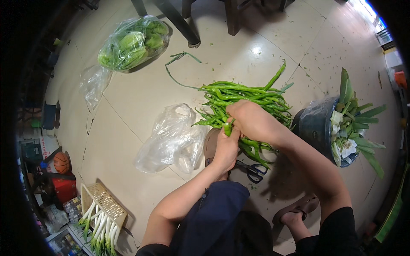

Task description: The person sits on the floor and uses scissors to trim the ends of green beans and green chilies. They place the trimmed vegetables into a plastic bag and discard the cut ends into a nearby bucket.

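Observation:
My left hand (226, 150) holds a green chili pepper (227, 128) between its fingers, tip end towards me. Bent over it, my right hand (248, 116) touches the left fingers, its own fingertips mostly hidden below the palm. Both are at the near edge of a heap of long green chili peppers (240, 92) on the tiled floor. More peppers hang below my right wrist. Beneath them, beside my shoe, lie scissors with dark blue handles (255, 172). A crumpled clear plastic bag (174, 140) is left of my hands, and a green tie (174, 75) runs out from the heap.
At the right, a dark bin (315, 123) holds leafy trimmings. A clear bag of green leafy vegetables (134, 43) rests upper left, near dark furniture legs (179, 24). Lower left are a cream basket (104, 201) with scallions (104, 230) and a basketball (61, 162).

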Motion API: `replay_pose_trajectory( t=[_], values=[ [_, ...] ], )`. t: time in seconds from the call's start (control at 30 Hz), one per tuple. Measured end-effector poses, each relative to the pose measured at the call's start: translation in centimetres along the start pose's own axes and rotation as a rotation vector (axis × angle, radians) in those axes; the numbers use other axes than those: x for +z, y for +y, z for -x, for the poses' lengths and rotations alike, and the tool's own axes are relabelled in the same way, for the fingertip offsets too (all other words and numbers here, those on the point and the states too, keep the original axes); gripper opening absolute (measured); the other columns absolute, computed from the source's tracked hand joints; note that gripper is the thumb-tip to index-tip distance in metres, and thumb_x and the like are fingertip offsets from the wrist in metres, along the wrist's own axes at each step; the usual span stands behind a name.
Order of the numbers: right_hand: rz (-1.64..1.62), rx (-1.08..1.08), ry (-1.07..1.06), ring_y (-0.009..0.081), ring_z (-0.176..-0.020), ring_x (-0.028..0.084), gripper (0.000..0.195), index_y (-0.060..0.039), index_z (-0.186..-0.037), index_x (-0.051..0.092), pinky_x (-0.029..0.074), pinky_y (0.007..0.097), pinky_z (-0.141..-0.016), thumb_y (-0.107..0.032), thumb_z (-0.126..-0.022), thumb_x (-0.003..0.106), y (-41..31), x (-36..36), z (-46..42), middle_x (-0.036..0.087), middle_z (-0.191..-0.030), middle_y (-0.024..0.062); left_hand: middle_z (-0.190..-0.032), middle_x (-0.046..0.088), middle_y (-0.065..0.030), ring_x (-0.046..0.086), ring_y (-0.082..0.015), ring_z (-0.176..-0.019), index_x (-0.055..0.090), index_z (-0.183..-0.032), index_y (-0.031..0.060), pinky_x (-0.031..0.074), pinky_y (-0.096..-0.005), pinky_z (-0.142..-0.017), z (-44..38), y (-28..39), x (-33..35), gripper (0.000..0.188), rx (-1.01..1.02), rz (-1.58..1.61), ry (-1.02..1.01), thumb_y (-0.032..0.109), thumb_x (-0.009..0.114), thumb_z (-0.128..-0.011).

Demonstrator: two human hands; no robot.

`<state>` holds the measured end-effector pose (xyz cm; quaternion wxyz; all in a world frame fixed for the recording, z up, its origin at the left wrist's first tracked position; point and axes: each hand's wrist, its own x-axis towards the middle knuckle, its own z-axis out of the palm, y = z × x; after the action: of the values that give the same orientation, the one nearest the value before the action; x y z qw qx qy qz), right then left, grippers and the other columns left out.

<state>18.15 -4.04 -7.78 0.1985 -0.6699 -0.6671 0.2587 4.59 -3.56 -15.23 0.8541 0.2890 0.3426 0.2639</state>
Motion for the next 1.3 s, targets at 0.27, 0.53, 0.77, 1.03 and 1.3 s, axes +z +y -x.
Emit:
replay_pose_trajectory(
  t=[0.27,0.53,0.77,1.03,1.3],
  values=[
    [0.186,-0.187,0.149,0.0300,-0.093,0.059,0.015,-0.0024,-0.088,0.060,0.047,0.0393,-0.084,-0.012,-0.077,0.060,0.3,1.7,0.9,0.063,-0.089,0.0129,-0.103,0.059,0.0005,0.051,-0.0083,-0.090,0.055,-0.116,0.0039,0.042,-0.0233,-0.079,0.1,-0.2,-0.4,0.018,-0.032,0.024,0.060,0.012,0.053,-0.100],
    [-0.065,-0.030,0.199,0.0271,-0.085,0.065,0.013,-0.0005,-0.093,0.059,0.051,0.0373,-0.069,-0.011,-0.084,0.058,0.7,2.1,-0.4,0.062,-0.091,0.0123,-0.101,0.063,-0.0022,0.050,-0.0084,-0.083,0.056,-0.117,0.0033,0.042,-0.0239,-0.076,0.3,-0.7,-1.3,0.020,0.016,0.033,-0.174,0.015,0.051,-0.102],
    [-0.890,0.557,0.140,0.0223,-0.081,0.063,0.020,-0.0044,-0.096,0.066,0.051,0.0356,-0.073,-0.022,-0.088,0.063,9.1,6.5,-1.9,0.067,-0.090,0.0111,-0.107,0.066,-0.0080,0.057,-0.0152,-0.094,0.054,-0.117,0.0053,0.047,-0.0318,-0.083,0.7,-0.1,-1.5,0.026,-0.124,0.127,0.075,0.026,0.051,-0.102],
    [-0.159,0.503,-0.017,0.0390,-0.096,0.064,0.027,-0.0029,-0.101,0.068,0.051,0.0448,-0.083,-0.024,-0.085,0.066,5.4,10.0,-5.7,0.068,-0.100,0.0219,-0.088,0.059,-0.0024,0.060,-0.0174,-0.086,0.057,-0.104,0.0092,0.049,-0.0354,-0.080,0.1,-2.0,-5.8,0.009,-0.170,0.240,0.268,0.012,0.060,-0.096],
    [-0.336,0.498,-0.091,0.0325,-0.084,0.066,0.029,0.0012,-0.091,0.057,0.050,0.0420,-0.072,-0.027,-0.088,0.066,3.8,5.8,-2.9,0.066,-0.084,0.0177,-0.093,0.060,-0.0022,0.059,-0.0133,-0.080,0.058,-0.110,0.0083,0.049,-0.0280,-0.074,-0.3,-0.6,-4.6,0.019,-0.156,0.208,0.277,0.007,0.064,-0.092]
  ],
)
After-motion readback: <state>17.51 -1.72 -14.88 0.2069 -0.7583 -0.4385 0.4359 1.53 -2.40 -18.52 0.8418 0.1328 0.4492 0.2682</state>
